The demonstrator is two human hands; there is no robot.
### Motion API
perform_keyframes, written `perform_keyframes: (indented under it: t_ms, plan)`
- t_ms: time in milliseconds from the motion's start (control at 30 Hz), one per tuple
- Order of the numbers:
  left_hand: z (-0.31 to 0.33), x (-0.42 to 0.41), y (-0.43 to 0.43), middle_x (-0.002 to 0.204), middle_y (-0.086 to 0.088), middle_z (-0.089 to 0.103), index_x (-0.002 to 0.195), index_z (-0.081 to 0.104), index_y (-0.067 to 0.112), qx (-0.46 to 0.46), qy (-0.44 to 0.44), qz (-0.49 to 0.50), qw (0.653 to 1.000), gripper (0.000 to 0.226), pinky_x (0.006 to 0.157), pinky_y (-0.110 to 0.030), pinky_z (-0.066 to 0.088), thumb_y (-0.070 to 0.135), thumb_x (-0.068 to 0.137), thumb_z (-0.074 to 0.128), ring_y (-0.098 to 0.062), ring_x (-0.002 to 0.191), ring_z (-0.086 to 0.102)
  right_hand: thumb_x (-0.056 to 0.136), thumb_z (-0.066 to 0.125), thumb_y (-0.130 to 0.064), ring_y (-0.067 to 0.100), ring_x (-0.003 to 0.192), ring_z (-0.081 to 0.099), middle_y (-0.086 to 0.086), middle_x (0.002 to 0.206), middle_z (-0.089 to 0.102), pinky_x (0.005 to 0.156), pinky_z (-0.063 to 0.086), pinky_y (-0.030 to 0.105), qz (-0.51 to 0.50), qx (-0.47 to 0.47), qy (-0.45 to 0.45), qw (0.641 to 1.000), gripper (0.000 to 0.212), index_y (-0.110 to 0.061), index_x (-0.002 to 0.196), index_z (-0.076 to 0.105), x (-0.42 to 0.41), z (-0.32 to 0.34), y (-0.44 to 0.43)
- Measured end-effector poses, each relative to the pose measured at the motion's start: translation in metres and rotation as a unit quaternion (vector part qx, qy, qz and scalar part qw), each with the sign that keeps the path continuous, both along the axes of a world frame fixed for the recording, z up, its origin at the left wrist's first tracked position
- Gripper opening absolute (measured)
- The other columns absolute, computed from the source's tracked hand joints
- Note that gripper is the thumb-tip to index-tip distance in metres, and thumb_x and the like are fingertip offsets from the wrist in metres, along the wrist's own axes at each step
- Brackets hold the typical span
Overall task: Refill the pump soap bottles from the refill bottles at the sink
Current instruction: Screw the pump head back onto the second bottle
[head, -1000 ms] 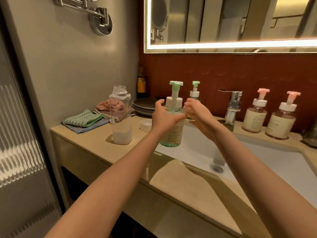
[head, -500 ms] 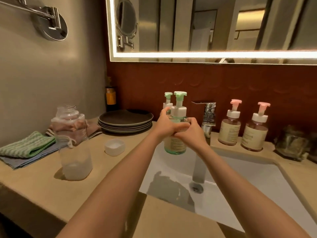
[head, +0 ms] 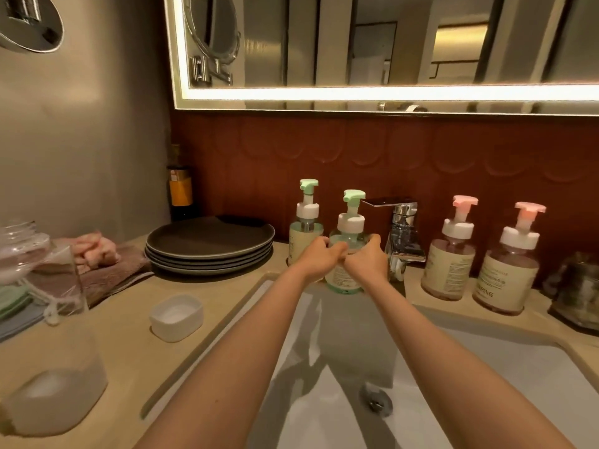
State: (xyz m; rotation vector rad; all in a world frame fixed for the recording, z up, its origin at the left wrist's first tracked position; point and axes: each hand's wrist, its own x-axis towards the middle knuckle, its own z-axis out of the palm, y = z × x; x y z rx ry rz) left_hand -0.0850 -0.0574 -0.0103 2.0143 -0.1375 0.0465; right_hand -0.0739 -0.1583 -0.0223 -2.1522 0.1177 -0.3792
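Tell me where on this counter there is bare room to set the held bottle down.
Bare counter lies between the white cap and the refill bottle, and in front of the plates. The back is crowded: held bottle, second green bottle, faucet, pink bottles.

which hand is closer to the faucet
Right. The right hand grips the front green-pump bottle just beside the faucet; the left hand holds the bottle's far side.

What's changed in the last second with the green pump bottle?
The right hand came in and joined the left hand on the green pump bottle; both now grip it, carried back beside the second green bottle near the tap. The open refill bottle, its cap and the pink pump bottles stayed put.
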Motion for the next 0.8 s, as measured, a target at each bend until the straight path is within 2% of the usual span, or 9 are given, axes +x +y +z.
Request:
perform_keyframes:
  t_ms: [100, 167, 267, 400, 467, 567, 667, 733, 800]
  plan:
    - [-0.002, 0.008, -0.001, 0.129, -0.012, 0.050, 0.131, 0.044, 0.004, 0.008, -0.006, 0.010, 1.000, 0.043, 0.093, -0.035, 0.037, 0.029, 0.098, 0.036, -0.022, 0.114, 0.047, 0.076, 0.075, -0.032, 0.033, 0.116, 0.052, 0.017, 0.129, 0.051, 0.081, 0.045, 0.038, 0.008, -0.010, 0.027, 1.000, 0.090, -0.005, 0.140, 0.019, 0.012, 0.003, -0.001]
    - [-0.005, 0.016, -0.001, 0.128, -0.013, 0.051, 0.129, 0.046, 0.003, 0.015, -0.012, 0.019, 1.000, 0.041, 0.092, -0.034, 0.036, 0.027, 0.098, 0.034, -0.023, 0.113, 0.048, 0.075, 0.075, -0.037, 0.032, 0.113, 0.054, 0.016, 0.128, 0.052, 0.079, 0.047, 0.037, 0.013, -0.026, 0.032, 0.999, 0.090, -0.002, 0.138, 0.021, 0.021, 0.002, -0.001]
    - [-0.008, 0.022, 0.001, 0.121, -0.015, 0.054, 0.120, 0.049, 0.003, 0.007, -0.017, 0.026, 0.999, 0.035, 0.087, -0.033, 0.037, 0.025, 0.097, 0.034, -0.019, 0.100, 0.048, 0.077, 0.073, -0.038, 0.031, 0.117, 0.052, 0.015, 0.130, 0.051, 0.081, 0.046, 0.035, 0.021, -0.045, 0.033, 0.998, 0.088, -0.002, 0.140, 0.023, 0.031, 0.001, 0.002]
    - [-0.008, 0.026, 0.005, 0.121, -0.011, 0.055, 0.120, 0.050, 0.008, -0.015, -0.008, 0.023, 1.000, 0.033, 0.099, -0.040, 0.041, 0.027, 0.097, 0.035, -0.022, 0.111, 0.051, 0.079, 0.072, -0.035, 0.031, 0.122, 0.049, 0.014, 0.135, 0.048, 0.085, 0.045, 0.035, 0.035, -0.030, 0.026, 0.999, 0.085, -0.005, 0.141, 0.023, 0.039, 0.000, 0.007]
    - [-0.008, 0.026, 0.004, 0.122, -0.009, 0.055, 0.121, 0.050, 0.010, -0.023, -0.005, 0.027, 0.999, 0.033, 0.096, -0.039, 0.041, 0.028, 0.097, 0.037, -0.021, 0.111, 0.050, 0.081, 0.071, -0.033, 0.031, 0.125, 0.046, 0.015, 0.138, 0.045, 0.087, 0.044, 0.036, 0.040, -0.024, 0.025, 0.999, 0.086, -0.006, 0.144, 0.019, 0.041, 0.000, 0.009]
    - [-0.007, 0.024, 0.001, 0.126, -0.008, 0.053, 0.126, 0.046, 0.010, -0.027, -0.004, 0.036, 0.999, 0.036, 0.091, -0.035, 0.038, 0.029, 0.097, 0.038, -0.019, 0.109, 0.048, 0.083, 0.068, -0.031, 0.032, 0.124, 0.047, 0.017, 0.137, 0.045, 0.089, 0.044, 0.036, 0.041, -0.019, 0.021, 0.999, 0.083, -0.005, 0.144, 0.019, 0.043, 0.000, 0.011]
    - [-0.005, 0.021, -0.002, 0.138, -0.008, 0.044, 0.138, 0.034, 0.010, -0.021, 0.002, 0.037, 0.999, 0.045, 0.092, -0.032, 0.033, 0.029, 0.097, 0.036, -0.023, 0.122, 0.042, 0.085, 0.066, -0.027, 0.032, 0.121, 0.049, 0.018, 0.134, 0.048, 0.089, 0.045, 0.037, 0.020, -0.037, 0.018, 0.999, 0.075, -0.002, 0.141, 0.023, 0.043, 0.001, 0.011]
    - [-0.003, 0.017, -0.003, 0.144, -0.008, 0.038, 0.144, 0.024, 0.009, -0.017, 0.006, 0.031, 0.999, 0.052, 0.097, -0.033, 0.031, 0.029, 0.098, 0.036, -0.023, 0.131, 0.036, 0.087, 0.062, -0.021, 0.033, 0.121, 0.048, 0.020, 0.134, 0.045, 0.093, 0.045, 0.039, 0.002, -0.058, 0.020, 0.998, 0.069, 0.000, 0.141, 0.024, 0.041, 0.003, 0.012]
    - [-0.002, 0.011, -0.002, 0.145, -0.007, 0.039, 0.145, 0.025, 0.010, -0.012, 0.006, 0.018, 1.000, 0.052, 0.104, -0.037, 0.031, 0.030, 0.098, 0.037, -0.023, 0.132, 0.037, 0.088, 0.061, -0.021, 0.034, 0.128, 0.039, 0.022, 0.140, 0.036, 0.099, 0.041, 0.041, -0.009, -0.072, 0.029, 0.997, 0.070, -0.001, 0.141, 0.021, 0.036, 0.004, 0.014]
